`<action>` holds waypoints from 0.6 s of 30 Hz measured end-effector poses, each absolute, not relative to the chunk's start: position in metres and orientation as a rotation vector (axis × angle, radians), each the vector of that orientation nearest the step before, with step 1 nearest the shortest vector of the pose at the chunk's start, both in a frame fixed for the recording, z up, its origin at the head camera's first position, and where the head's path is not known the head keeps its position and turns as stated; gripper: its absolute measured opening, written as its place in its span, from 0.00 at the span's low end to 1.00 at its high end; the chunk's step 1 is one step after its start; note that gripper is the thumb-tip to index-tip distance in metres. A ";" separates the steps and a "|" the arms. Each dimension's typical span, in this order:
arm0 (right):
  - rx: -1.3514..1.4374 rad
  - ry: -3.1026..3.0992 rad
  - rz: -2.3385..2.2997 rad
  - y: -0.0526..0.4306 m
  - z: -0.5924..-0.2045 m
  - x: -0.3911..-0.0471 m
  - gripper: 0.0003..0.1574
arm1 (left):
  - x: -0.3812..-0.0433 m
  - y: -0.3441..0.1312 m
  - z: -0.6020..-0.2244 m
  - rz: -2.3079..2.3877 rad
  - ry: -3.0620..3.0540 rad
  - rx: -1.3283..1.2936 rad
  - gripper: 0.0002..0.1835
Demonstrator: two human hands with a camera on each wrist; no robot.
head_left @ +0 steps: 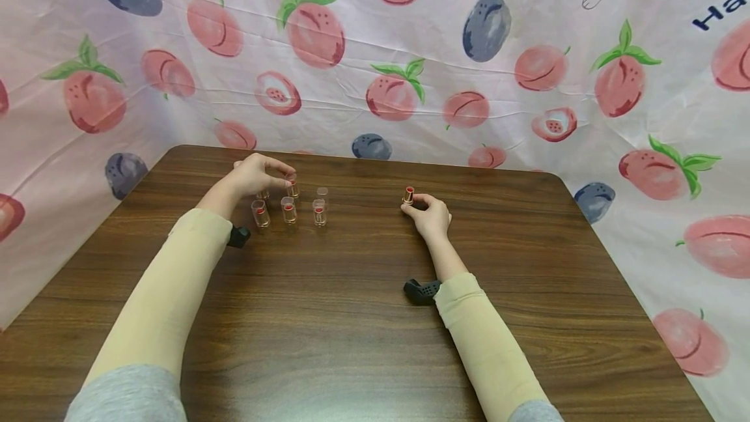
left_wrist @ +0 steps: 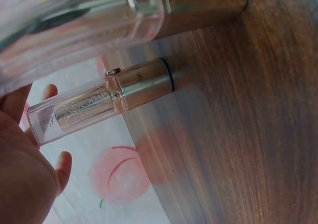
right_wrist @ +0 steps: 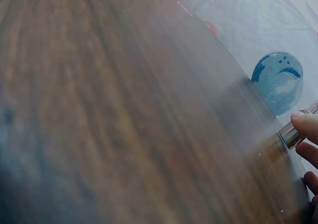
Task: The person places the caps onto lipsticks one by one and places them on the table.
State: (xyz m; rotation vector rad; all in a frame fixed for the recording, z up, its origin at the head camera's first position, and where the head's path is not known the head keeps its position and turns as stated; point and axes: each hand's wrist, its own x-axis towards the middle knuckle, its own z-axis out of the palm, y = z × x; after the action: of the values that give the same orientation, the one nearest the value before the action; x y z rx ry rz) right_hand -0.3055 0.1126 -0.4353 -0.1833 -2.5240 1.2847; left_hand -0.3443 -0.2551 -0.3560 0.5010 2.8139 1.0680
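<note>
In the head view, my left hand point(head_left: 258, 174) reaches over a group of lipsticks at the back left. Its thumb and forefinger pinch the clear top of an upright lipstick point(head_left: 293, 190). Another capped lipstick point(left_wrist: 146, 85) stands by its palm in the left wrist view, and a nearer one point(left_wrist: 198, 13) looms blurred above. Further right, my right hand point(head_left: 432, 216) pinches a gold lipstick point(head_left: 409, 195) with a red top between thumb and fingers. The right wrist view catches only that lipstick's metallic lower part point(right_wrist: 289, 135) at its right edge.
Three clear-capped lipsticks stand in a front row: left point(head_left: 260, 213), middle point(head_left: 289, 211) and right point(head_left: 319, 213). A clear cap-like piece point(head_left: 323, 193) shows behind the right one. The brown wooden table point(head_left: 351, 318) meets a fruit-print cloth point(head_left: 422, 31) at its back edge.
</note>
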 end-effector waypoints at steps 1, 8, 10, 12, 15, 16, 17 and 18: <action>-0.182 -2.524 1.288 0.113 -0.435 -0.306 0.20 | -0.345 -0.255 -0.356 1.068 2.815 0.507 0.18; -0.170 -2.521 1.296 0.114 -0.437 -0.306 0.20 | -0.345 -0.255 -0.354 1.045 2.818 0.529 0.20; -0.166 -2.519 1.305 0.114 -0.437 -0.306 0.20 | -0.345 -0.255 -0.354 1.040 2.818 0.529 0.20; -0.162 -2.514 1.322 0.114 -0.437 -0.305 0.20 | -0.344 -0.255 -0.354 1.038 2.818 0.529 0.20; -0.152 -2.499 1.345 0.115 -0.437 -0.305 0.20 | -0.345 -0.255 -0.354 1.050 2.811 0.537 0.21; -0.151 -2.492 1.353 0.115 -0.438 -0.305 0.20 | -0.344 -0.255 -0.354 1.053 2.819 0.538 0.21; -0.149 -2.485 1.360 0.115 -0.438 -0.305 0.20 | -0.344 -0.255 -0.353 1.059 2.817 0.544 0.21; -0.148 -2.480 1.362 0.116 -0.438 -0.305 0.20 | -0.344 -0.255 -0.353 1.063 2.814 0.551 0.21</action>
State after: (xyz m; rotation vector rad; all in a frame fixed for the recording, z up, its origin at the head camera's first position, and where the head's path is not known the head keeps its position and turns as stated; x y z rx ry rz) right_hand -0.3054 0.1157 -0.4379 -0.1477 -2.4803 1.3619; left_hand -0.3435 -0.2549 -0.3526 0.5509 2.8135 1.0635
